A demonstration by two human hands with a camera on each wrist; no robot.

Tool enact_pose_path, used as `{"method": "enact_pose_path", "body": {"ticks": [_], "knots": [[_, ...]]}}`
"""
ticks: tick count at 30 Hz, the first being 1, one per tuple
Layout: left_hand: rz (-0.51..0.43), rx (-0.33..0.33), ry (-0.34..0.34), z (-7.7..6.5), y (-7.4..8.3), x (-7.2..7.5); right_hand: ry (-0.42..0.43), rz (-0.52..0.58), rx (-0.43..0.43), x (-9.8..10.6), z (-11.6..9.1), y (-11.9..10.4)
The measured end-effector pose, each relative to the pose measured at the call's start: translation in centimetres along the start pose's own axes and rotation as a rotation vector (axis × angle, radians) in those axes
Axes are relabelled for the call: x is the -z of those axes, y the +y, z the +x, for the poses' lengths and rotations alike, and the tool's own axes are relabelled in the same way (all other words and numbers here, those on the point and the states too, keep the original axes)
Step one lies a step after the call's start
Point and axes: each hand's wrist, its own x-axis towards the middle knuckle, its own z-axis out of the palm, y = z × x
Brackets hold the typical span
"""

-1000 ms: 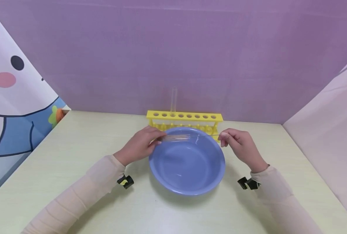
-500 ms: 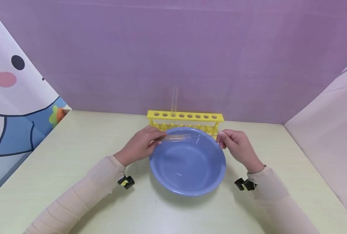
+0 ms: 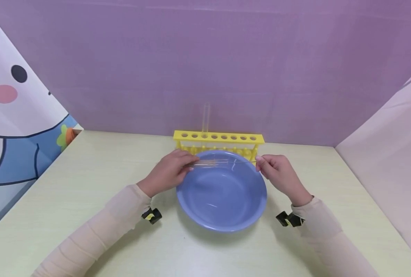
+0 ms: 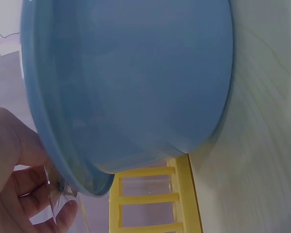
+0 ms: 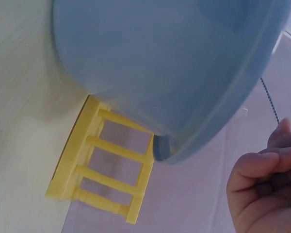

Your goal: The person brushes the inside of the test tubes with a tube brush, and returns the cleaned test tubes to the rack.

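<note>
Over the back of the blue basin (image 3: 226,196), my left hand (image 3: 170,171) holds a clear test tube (image 3: 222,161) lying sideways, its far end pointing right. A test tube brush sits inside, its pale bristles (image 3: 208,163) showing through the glass. From the tube's right end a thin wire handle (image 3: 243,162) runs to my right hand (image 3: 281,173), which pinches it between thumb and fingers. The right wrist view shows this wire (image 5: 269,99) as twisted. In the left wrist view the left fingers (image 4: 34,179) curl round the tube (image 4: 56,194) just outside the basin's rim.
Behind the basin stands a yellow test tube rack (image 3: 222,137), with another clear test tube (image 3: 205,117) upright in one hole. A purple cloth backdrop (image 3: 205,69) rises at the table's back edge. The pale table (image 3: 122,154) surrounds the basin.
My right hand has moved slightly left toward the tube, so less wire shows between them. The tube and my left hand have shifted a touch to the right.
</note>
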Motion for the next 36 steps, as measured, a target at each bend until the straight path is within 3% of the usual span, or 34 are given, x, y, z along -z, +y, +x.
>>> {"method": "enact_pose_path", "body": {"ticks": [5,36], "knots": [[0.008,-0.002,0.012,0.3,0.2,0.0,-0.027,0.023,-0.067,-0.1,0.1,-0.3],[0.042,-0.024,0.050,0.9,1.4,0.2,-0.117,0.107,-0.228,-0.7,1.0,-2.2]]}}
